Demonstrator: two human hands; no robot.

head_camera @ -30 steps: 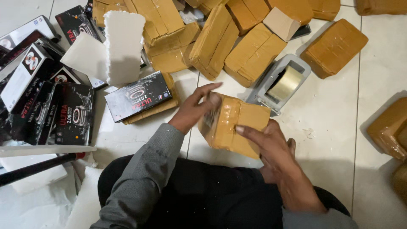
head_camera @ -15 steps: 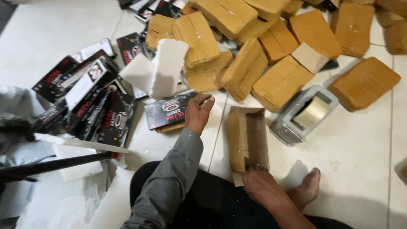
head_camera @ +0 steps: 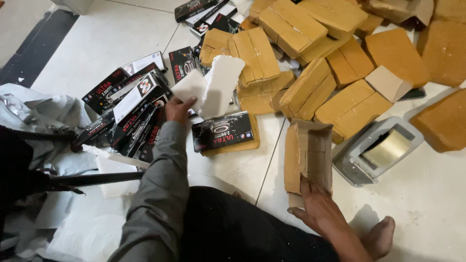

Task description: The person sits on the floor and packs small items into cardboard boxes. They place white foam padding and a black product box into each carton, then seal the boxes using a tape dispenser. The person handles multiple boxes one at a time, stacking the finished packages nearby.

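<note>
Surveying from the left: crumpled grey plastic wrap (head_camera: 34,109) on the tiled floor, then a loose heap of black retail boxes (head_camera: 128,114) with red and white print.

Left hand (head_camera: 178,109) reached forward past that heap, sleeve grey, fingers half curled onto the near edge of a flat white foam pad (head_camera: 190,85). In contact; cannot tell whether closed in a true pinch or merely laid on. Second, longer foam slab (head_camera: 222,82) just beside it, leaning on the brown parcels. One more black boxed item (head_camera: 222,131) lying on a thin brown parcel, just right of the forearm.

Open cardboard carton (head_camera: 307,154) on the floor between the hands, top open, interior showing nothing. Right hand (head_camera: 316,209) at its near end, fingers spread and laid against the flap, steadying, no closed grasp seen.

Tape dispenser (head_camera: 383,149) just right of the carton. Many taped brown parcels (head_camera: 310,29) heaped beyond. Bare foot (head_camera: 379,236) at lower right.

Step in hand, as judged: taking up packing foam while holding the carton in place. Next move, as judged, calling for a firm pinch on the pad's edge, a clean lift clear of the leaning slab, and a steady right hand so the carton mouth does not shift.
</note>
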